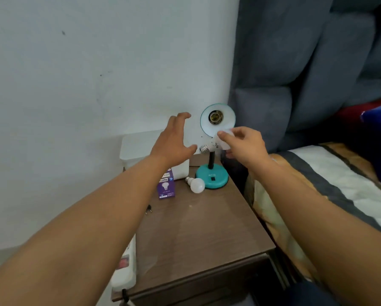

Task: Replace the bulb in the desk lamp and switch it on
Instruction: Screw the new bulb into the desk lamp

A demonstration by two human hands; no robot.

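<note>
We hold the new bulb point(216, 145) in our right hand point(243, 145), just below and in front of the lamp's teal shade point(218, 127). Its white dome is wrapped by our fingers and its metal screw base points left, toward our left hand point(174, 142), so its long axis lies roughly level. The empty socket point(213, 117) sits in the middle of the shade, up and slightly left of the bulb, and faces out toward us. That is the relation that matters: we judge the bulb must be turned so its base points away from us and lifted to line up with the socket before it can be screwed in. The right hand is the nearer one to the socket.

The right grip is closed around the bulb's dome with thumb and fingertips. The left grip is wide open, fingers spread, holding nothing, hovering just left of the shade as if to steady it.

The bulb looks frosted white and smooth, with small print near its neck, too blurred to read.

On the table point(202, 235) another white bulb point(196, 184) lies on its side beside the lamp's round teal base point(211, 177), next to a purple bulb box point(166, 186).
</note>
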